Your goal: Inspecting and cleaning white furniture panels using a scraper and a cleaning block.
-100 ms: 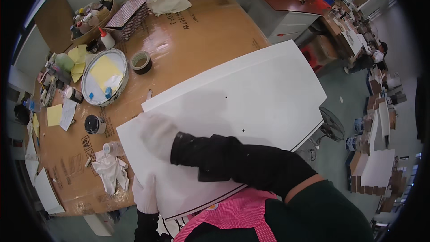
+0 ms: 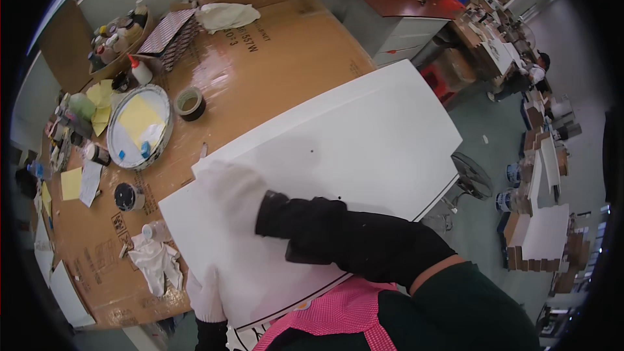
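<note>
A large white panel (image 2: 390, 123) with two small dark holes lies slanted across the table in front of me. My right hand (image 2: 231, 198), in a white glove, rests over the panel's left part, its black-sleeved forearm crossing the surface. Motion blur hides its fingers, and I cannot make out anything beneath them. At the panel's near left edge is my left hand (image 2: 207, 294), also gloved in white. Its thumb lies along the top and it grips the edge; the other fingers are mostly hidden.
Brown cardboard covers the table (image 2: 286, 58). Left of the panel are a white rag (image 2: 156, 263), a dark-topped pot (image 2: 129, 196), a tape roll (image 2: 190, 103) and a round lid (image 2: 167, 138). A fan (image 2: 472, 175) stands beyond the right edge. Someone (image 2: 530, 78) is farther off.
My right hand has slid a little to the right across the panel. My left hand stays at the edge. The whole view has shifted slightly.
</note>
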`<state>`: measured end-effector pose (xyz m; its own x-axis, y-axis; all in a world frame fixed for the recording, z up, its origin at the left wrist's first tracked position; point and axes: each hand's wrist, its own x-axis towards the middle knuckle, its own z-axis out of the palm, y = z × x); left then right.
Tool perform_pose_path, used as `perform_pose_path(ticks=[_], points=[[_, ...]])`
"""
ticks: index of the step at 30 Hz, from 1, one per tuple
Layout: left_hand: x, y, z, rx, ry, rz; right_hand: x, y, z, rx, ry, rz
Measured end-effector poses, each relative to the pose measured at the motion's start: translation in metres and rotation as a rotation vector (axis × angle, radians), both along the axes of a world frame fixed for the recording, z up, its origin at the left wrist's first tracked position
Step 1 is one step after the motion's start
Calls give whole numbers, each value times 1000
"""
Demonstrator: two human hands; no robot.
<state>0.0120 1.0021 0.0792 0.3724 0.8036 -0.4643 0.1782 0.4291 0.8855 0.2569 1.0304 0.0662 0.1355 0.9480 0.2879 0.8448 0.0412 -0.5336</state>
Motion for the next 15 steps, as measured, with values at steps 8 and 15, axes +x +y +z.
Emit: perform_pose_path(ticks=[8,15], points=[[-8,1,-22,-38,-75,30,358,-194,30,-42,-291,-978],[-21,-2,-6,38,37,61,275,-118,34,-389,-531,-874]])
